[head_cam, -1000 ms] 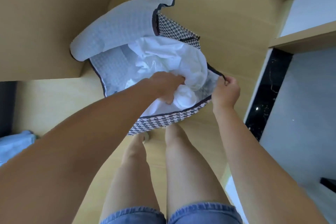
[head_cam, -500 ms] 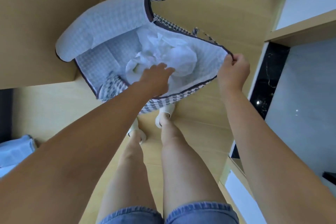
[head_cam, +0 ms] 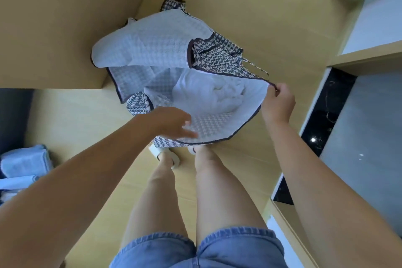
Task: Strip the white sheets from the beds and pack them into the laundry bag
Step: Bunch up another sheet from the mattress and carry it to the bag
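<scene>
The houndstooth laundry bag (head_cam: 217, 59) stands open on the wooden floor in front of my feet. Its pale lining faces up and its far flap folds outward to the left. A bundled white sheet (head_cam: 208, 93) lies deep inside it. My right hand (head_cam: 278, 102) pinches the bag's dark-trimmed rim at the right and holds it up. My left hand (head_cam: 174, 122) hovers over the bag's near rim with fingers spread and blurred, holding nothing.
A wooden cabinet wall (head_cam: 54, 28) rises at the left, close behind the bag. Folded pale blue linen (head_cam: 24, 163) lies at the left edge. A black marble strip (head_cam: 326, 111) and grey floor run along the right. My legs and white slippers (head_cam: 167, 156) stand just below the bag.
My left hand has let go of the white sheet and drawn back out of the bag. The sheet has sunk deeper inside. My right hand keeps the rim pulled wide.
</scene>
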Motion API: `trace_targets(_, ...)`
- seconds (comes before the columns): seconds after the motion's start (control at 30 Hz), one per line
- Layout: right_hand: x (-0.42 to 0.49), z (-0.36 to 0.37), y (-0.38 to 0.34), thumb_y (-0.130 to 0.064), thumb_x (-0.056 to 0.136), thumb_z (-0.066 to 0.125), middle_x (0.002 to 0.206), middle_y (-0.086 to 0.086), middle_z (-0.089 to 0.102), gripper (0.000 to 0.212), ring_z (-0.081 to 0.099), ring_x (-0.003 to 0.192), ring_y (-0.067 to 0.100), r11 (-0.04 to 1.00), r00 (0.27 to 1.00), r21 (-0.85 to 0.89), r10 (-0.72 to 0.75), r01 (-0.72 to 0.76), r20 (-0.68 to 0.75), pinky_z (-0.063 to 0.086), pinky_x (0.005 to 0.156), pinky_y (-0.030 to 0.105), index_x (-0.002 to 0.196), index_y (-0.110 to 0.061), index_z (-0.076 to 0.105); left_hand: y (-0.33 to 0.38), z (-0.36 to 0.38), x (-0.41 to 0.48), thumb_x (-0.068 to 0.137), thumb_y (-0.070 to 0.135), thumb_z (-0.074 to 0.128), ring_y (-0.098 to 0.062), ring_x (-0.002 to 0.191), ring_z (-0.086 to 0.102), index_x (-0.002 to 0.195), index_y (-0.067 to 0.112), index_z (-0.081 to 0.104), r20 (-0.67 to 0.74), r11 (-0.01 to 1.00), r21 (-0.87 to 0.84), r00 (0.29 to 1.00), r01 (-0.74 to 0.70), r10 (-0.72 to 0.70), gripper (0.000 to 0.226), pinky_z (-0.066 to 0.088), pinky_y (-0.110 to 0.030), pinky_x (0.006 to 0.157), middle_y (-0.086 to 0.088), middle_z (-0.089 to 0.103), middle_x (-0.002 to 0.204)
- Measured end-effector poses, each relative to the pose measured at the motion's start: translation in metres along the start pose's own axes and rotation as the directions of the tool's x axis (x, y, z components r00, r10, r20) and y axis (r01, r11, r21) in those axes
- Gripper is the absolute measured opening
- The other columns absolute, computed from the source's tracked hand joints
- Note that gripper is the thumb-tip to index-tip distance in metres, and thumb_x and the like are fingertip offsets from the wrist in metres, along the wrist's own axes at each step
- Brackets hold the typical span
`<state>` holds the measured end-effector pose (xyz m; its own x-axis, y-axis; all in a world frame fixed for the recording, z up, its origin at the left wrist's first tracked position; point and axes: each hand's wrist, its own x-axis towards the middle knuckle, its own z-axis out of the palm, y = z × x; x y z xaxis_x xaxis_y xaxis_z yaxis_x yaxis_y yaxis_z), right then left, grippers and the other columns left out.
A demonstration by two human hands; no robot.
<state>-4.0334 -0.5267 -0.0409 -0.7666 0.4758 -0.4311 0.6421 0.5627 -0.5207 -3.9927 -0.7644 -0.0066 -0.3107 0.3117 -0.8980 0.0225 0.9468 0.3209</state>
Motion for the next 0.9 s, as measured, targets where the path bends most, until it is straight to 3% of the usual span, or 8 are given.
trace_targets(0.1, 0.002, 0.002, -0.013, -0.01, 0.095, 0.045, 0.086, 0.004, 0.054, 0.021, 0.047, 0.081, 0.02, 0.998, 0.999, 0.058, 0.027, -0.026, -0.017, 0.035, 0.07, 0.027, 0.101, 0.002, 0.061, 0.015, 0.015, -0.003, 0.074, 0.07, 0.062, -0.023, 0.125, 0.048, 0.137, 0.027, 0.04, 0.15, 0.997, 0.079, 0.989, -0.025, 0.013, 0.079, 0.036, -0.038, 0.099, 0.003, 0.051, 0.136)
trace_targets(0.2, 0.002, 0.004, -0.025, -0.009, 0.094, 0.044, 0.07, -0.003, 0.048, 0.013, 0.044, 0.077, 0.021, 0.999, 1.0, 0.04, 0.003, -0.003, 0.013, 0.032, 0.065, 0.025, 0.089, -0.007, 0.055, 0.024, 0.024, 0.0, 0.096, 0.025, 0.048, -0.029, 0.109, 0.057, 0.122, 0.018, 0.048, -0.033, 0.94, 0.34, 0.998, -0.037, 0.051, 0.027, 0.038, -0.037, 0.085, -0.007, 0.06, 0.115)
trace_targets(0.3, -0.005, 0.002, -0.033, -0.01, 0.094, 0.044, 0.068, -0.003, 0.046, 0.012, 0.041, 0.075, 0.021, 0.997, 0.994, -0.035, -0.071, 0.074, 0.084, 0.029, 0.063, 0.026, 0.085, -0.009, 0.052, 0.016, 0.008, -0.006, 0.093, 0.004, 0.038, -0.03, 0.098, 0.06, 0.119, 0.012, 0.047, -0.224, 0.953, 0.288, 0.974, 0.097, -0.032, 0.028, 0.036, -0.033, 0.069, -0.01, 0.061, 0.107)
trace_targets(0.4, -0.021, 0.0, -0.04, -0.01, 0.094, 0.045, 0.08, 0.008, 0.057, 0.017, 0.046, 0.075, 0.024, 0.961, 0.949, -0.136, -0.206, 0.242, 0.238, 0.029, 0.062, 0.03, 0.091, -0.003, 0.06, 0.007, -0.008, -0.017, 0.092, 0.003, 0.037, -0.029, 0.083, 0.055, 0.109, 0.01, 0.047, -0.319, 0.969, 0.207, 0.946, 0.134, -0.062, 0.02, 0.035, -0.033, 0.064, -0.009, 0.06, 0.103)
trace_targets(0.6, -0.064, -0.015, -0.046, -0.012, 0.097, 0.047, 0.081, 0.012, 0.062, 0.017, 0.048, 0.071, 0.024, 0.862, 0.796, -0.144, -0.369, 0.486, 0.48, 0.03, 0.06, 0.033, 0.092, -0.002, 0.06, 0.012, -0.013, -0.049, 0.091, 0.004, 0.038, -0.027, 0.076, 0.048, 0.099, 0.012, 0.046, -0.289, 0.974, 0.174, 0.953, 0.143, -0.089, 0.014, 0.035, -0.033, 0.064, -0.008, 0.061, 0.1)
trace_targets(0.77, -0.076, -0.046, -0.095, -0.008, 0.094, 0.05, 0.066, -0.001, 0.052, 0.011, 0.044, 0.06, 0.017, 0.904, 0.861, 0.031, -0.415, 0.425, 0.293, 0.031, 0.058, 0.03, 0.086, -0.007, 0.058, 0.041, -0.053, -0.095, 0.093, 0.008, 0.038, -0.023, 0.071, 0.04, 0.085, 0.016, 0.034, -0.475, 0.972, 0.213, 0.88, 0.094, 0.019, 0.012, 0.031, -0.032, 0.064, -0.001, 0.043, 0.073)
trace_targets(0.83, -0.073, -0.059, -0.112, -0.008, 0.093, 0.051, 0.063, -0.006, 0.05, 0.012, 0.044, 0.057, 0.011, 0.917, 0.887, 0.075, -0.398, 0.391, 0.234, 0.032, 0.056, 0.028, 0.084, -0.009, 0.057, 0.035, -0.064, -0.105, 0.094, 0.011, 0.039, -0.025, 0.073, 0.042, 0.086, 0.017, 0.035, -0.537, 0.983, 0.149, 0.844, 0.107, -0.01, 0.011, 0.033, -0.033, 0.065, -0.002, 0.046, 0.078)
trace_targets(0.9, -0.069, -0.055, -0.113, -0.009, 0.094, 0.05, 0.065, -0.001, 0.052, 0.012, 0.046, 0.063, 0.02, 0.915, 0.869, -0.027, -0.374, 0.403, 0.323, 0.033, 0.061, 0.033, 0.085, -0.007, 0.057, 0.021, -0.072, -0.102, 0.095, 0.012, 0.039, -0.029, 0.08, 0.05, 0.088, 0.017, 0.039, -0.553, 0.981, 0.107, 0.83, 0.165, -0.079, 0.009, 0.036, -0.034, 0.066, -0.006, 0.056, 0.093)
